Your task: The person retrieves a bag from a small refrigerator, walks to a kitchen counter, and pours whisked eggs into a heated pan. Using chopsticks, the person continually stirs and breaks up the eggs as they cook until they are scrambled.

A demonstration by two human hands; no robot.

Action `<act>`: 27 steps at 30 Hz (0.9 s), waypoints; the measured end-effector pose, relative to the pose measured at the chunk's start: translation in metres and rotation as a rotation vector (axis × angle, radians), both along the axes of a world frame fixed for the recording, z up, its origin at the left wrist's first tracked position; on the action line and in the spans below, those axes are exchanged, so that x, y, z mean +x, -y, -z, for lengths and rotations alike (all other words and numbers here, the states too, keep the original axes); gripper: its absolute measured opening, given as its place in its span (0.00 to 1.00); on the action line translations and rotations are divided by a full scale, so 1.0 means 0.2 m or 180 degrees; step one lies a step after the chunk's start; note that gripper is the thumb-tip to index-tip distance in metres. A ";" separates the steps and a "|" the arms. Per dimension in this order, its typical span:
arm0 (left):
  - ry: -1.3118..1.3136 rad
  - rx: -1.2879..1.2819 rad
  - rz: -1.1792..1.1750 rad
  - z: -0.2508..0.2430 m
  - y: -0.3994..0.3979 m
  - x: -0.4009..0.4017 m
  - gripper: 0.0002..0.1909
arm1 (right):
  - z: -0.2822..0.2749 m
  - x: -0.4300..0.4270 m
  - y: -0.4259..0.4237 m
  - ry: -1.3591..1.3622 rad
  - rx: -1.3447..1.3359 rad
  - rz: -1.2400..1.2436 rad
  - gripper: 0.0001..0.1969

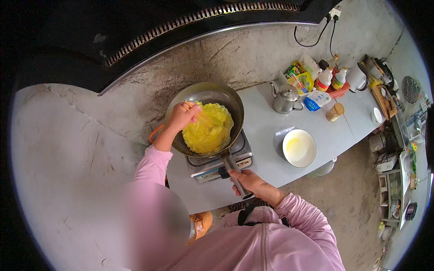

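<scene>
A metal wok rests on a gas stove at the edge of the counter. In it lies a round, yellow layer of egg, pale at its rim. My left hand is over the wok's left side, its fingers closed on what look like thin wooden chopsticks that reach into the egg; they are blurred. My right hand grips the wok handle near its end. To the right of the wok stands a white bowl with some yellow liquid left at its bottom.
Farther right on the counter stand a metal teapot, a blue-and-white packet, a lidded jar, sauce bottles and an electric kettle. A black range hood hangs above. An orange hose runs behind the stove.
</scene>
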State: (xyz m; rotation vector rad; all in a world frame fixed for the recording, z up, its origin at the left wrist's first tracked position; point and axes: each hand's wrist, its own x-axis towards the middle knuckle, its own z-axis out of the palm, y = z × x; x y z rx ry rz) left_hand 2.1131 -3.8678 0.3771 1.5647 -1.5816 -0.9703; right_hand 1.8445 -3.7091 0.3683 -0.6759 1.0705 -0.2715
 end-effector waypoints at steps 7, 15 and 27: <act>0.0057 0.0195 -0.0681 -0.02 -0.05 0.12 0.11 | -0.01 -0.03 0.00 0.0014 -0.0111 0.0085 0.22; -0.0803 -0.0383 -0.0901 0.12 0.13 0.13 0.13 | 0.00 -0.03 0.01 -0.0056 -0.0098 0.0009 0.23; -0.0534 0.0575 0.0015 -0.03 0.08 0.12 0.12 | -0.02 -0.03 0.01 -0.0040 -0.0045 0.0048 0.23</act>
